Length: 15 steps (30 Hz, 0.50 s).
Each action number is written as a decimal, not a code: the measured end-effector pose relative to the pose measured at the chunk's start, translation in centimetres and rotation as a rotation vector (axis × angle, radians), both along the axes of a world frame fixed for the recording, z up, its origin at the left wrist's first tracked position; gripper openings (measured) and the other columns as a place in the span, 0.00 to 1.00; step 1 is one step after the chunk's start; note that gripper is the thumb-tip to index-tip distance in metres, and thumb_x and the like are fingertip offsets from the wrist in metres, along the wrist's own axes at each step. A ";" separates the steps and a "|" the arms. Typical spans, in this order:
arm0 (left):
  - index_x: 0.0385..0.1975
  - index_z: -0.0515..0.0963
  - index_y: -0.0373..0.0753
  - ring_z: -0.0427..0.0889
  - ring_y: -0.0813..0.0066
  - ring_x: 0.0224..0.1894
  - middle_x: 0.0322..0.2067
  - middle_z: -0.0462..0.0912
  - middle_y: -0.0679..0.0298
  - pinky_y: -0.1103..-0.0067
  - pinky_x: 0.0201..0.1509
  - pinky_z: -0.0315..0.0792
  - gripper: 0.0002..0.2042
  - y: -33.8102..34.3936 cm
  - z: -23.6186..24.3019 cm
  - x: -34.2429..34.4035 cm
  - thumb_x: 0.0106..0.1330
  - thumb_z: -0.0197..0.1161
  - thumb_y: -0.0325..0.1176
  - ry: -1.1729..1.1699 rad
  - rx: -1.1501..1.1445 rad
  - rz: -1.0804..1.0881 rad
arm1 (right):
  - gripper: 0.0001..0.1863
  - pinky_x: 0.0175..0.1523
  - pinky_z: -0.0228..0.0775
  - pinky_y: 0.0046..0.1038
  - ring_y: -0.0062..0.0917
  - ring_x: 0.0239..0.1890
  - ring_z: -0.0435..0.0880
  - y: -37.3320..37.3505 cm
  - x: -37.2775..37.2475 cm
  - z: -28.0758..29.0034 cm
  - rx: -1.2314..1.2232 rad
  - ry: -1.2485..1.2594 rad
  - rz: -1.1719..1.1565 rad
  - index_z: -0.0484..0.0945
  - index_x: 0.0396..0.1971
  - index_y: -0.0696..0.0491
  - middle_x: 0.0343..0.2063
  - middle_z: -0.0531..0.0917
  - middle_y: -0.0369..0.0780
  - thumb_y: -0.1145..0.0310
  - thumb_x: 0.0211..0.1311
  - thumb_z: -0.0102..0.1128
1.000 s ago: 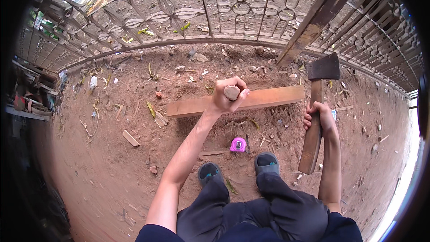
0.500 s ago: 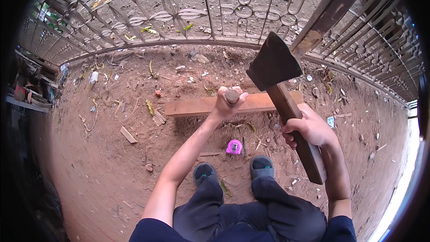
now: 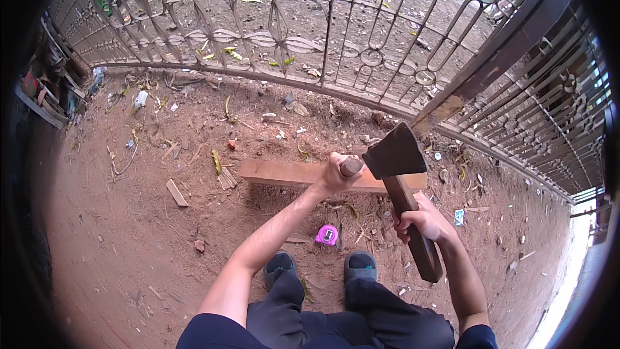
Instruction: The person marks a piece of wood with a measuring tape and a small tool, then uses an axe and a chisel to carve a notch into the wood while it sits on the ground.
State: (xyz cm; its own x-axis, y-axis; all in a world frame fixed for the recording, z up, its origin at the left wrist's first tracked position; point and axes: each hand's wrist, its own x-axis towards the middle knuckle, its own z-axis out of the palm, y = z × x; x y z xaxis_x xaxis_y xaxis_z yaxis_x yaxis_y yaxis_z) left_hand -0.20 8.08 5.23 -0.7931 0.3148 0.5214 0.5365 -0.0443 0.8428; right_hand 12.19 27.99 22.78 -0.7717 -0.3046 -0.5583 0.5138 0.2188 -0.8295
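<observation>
My left hand is closed round an upright wooden stick, whose round end faces up, over a long reddish timber beam lying on the dirt. My right hand grips the dark wooden handle of an axe. The broad dark axe head hangs just right of the stick's top, over the beam's right part; whether they touch I cannot tell. A pink tape measure lies between the beam and my slippered feet.
A metal grille fence crosses the back and turns down the right side, with a dark post at the corner. A pile of scrap sits at the far left. Wood offcuts, leaves and litter are scattered over the dirt.
The axe swung up and leftward from beside my right forearm to a spot beside the stick's top, and has since dropped lower. My left hand keeps its hold. The view has shifted slightly.
</observation>
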 end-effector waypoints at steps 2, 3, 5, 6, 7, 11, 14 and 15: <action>0.16 0.73 0.36 0.70 0.84 0.16 0.12 0.71 0.69 0.78 0.20 0.63 0.12 0.2 1.6 1.0 0.60 0.67 0.28 -0.061 -0.014 -0.026 | 0.04 0.20 0.68 0.28 0.26 0.14 0.77 0.7 1.6 -1.9 -0.093 0.013 -0.193 0.71 0.18 0.60 0.13 0.75 0.40 0.76 0.43 0.54; 0.16 0.73 0.36 0.70 0.84 0.16 0.12 0.71 0.69 0.78 0.20 0.63 0.12 0.1 1.3 0.9 0.60 0.67 0.28 -0.078 -0.021 -0.035 | 0.04 0.20 0.68 0.28 0.26 0.14 0.77 1.1 1.9 -3.7 -0.098 -0.004 -0.203 0.71 0.18 0.60 0.13 0.75 0.40 0.76 0.43 0.54; 0.15 0.73 0.36 0.71 0.82 0.15 0.12 0.72 0.69 0.79 0.19 0.64 0.12 0.2 1.8 0.2 0.59 0.67 0.29 0.095 -0.008 -0.040 | 0.04 0.19 0.68 0.28 0.27 0.13 0.77 2.3 2.4 -7.0 -0.021 0.099 -0.303 0.71 0.18 0.60 0.13 0.75 0.40 0.75 0.44 0.54; 0.17 0.75 0.37 0.74 0.80 0.15 0.11 0.73 0.69 0.81 0.20 0.67 0.10 0.0 2.4 -0.3 0.58 0.68 0.29 0.094 -0.038 -0.113 | 0.05 0.19 0.69 0.30 0.28 0.13 0.77 2.4 2.3 -8.0 0.099 0.136 -0.297 0.71 0.18 0.59 0.13 0.76 0.40 0.74 0.46 0.54; 0.17 0.75 0.37 0.74 0.80 0.15 0.11 0.73 0.69 0.81 0.20 0.67 0.10 0.2 3.4 -0.6 0.58 0.68 0.29 0.076 -0.056 -0.131 | 0.05 0.19 0.69 0.30 0.28 0.13 0.77 2.7 2.1 -10.1 0.084 0.115 -0.315 0.71 0.18 0.59 0.13 0.76 0.40 0.74 0.46 0.54; 0.21 0.77 0.38 0.75 0.80 0.15 0.12 0.76 0.69 0.82 0.19 0.70 0.07 1.3 4.9 -0.5 0.58 0.67 0.28 0.288 0.225 -0.072 | 0.07 0.20 0.70 0.31 0.27 0.12 0.77 3.4 1.7 -16.8 0.240 -0.047 -0.413 0.70 0.18 0.59 0.13 0.75 0.40 0.72 0.49 0.53; 0.17 0.73 0.37 0.72 0.86 0.14 0.12 0.74 0.70 0.84 0.17 0.64 0.13 0.7 5.1 0.4 0.64 0.63 0.27 -0.068 0.000 -0.019 | 0.07 0.19 0.69 0.31 0.26 0.13 0.77 3.3 1.8 -21.5 0.237 -0.061 -0.444 0.70 0.17 0.59 0.13 0.75 0.40 0.72 0.49 0.52; 0.17 0.73 0.37 0.72 0.86 0.14 0.12 0.74 0.70 0.84 0.17 0.64 0.13 1.0 5.1 0.2 0.64 0.63 0.27 -0.077 -0.006 -0.030 | 0.07 0.19 0.69 0.32 0.26 0.12 0.76 3.5 1.8 -22.5 0.246 -0.040 -0.455 0.70 0.17 0.59 0.13 0.75 0.40 0.73 0.49 0.52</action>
State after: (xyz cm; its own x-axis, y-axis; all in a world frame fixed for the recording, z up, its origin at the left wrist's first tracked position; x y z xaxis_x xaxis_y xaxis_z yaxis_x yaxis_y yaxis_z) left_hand 0.05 9.11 10.29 -0.8210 0.3420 0.4571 0.4682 -0.0547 0.8819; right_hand 13.99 31.48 0.28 -0.7720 0.2005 -0.6032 0.6328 0.1520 -0.7593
